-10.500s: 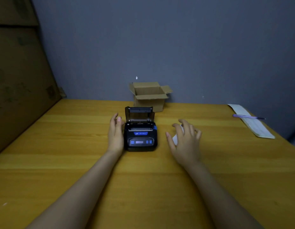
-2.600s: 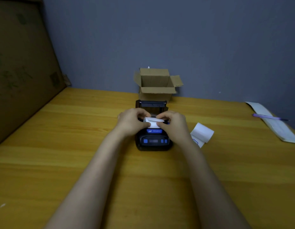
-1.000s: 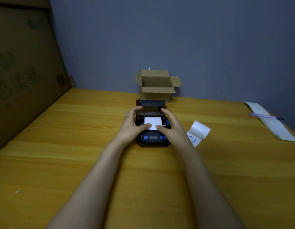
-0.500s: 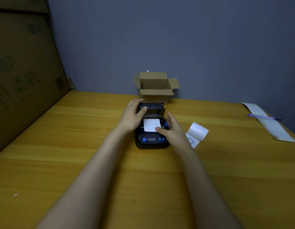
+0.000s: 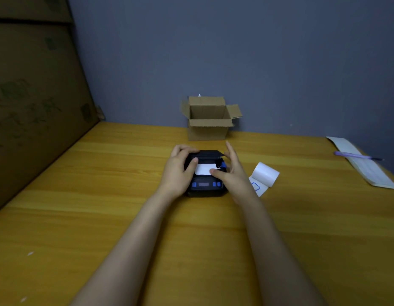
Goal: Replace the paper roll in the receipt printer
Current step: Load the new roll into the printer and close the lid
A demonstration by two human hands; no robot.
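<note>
A small black receipt printer (image 5: 204, 186) with blue buttons sits on the wooden table (image 5: 103, 195). Its lid (image 5: 210, 154) is tilted down, close to the body. A white strip of paper (image 5: 205, 168) sticks out across the printer's top. My left hand (image 5: 179, 171) grips the lid's left end, fingers over its top edge, thumb near the paper. My right hand (image 5: 232, 173) rests against the printer's right side, its thumb pressing the paper's near edge, fingers stretched out. Another white paper roll (image 5: 265, 176) with a loose printed tail lies on the table just right of my right hand.
An open cardboard box (image 5: 208, 119) stands behind the printer against the blue-grey wall. A long paper pad (image 5: 363, 164) with a purple pen (image 5: 357, 155) lies at the far right. A large cardboard sheet (image 5: 32, 102) leans along the left edge.
The lid has swung down from upright toward the printer body under my left hand. My right thumb stays on the paper strip and my right fingers have spread out.
</note>
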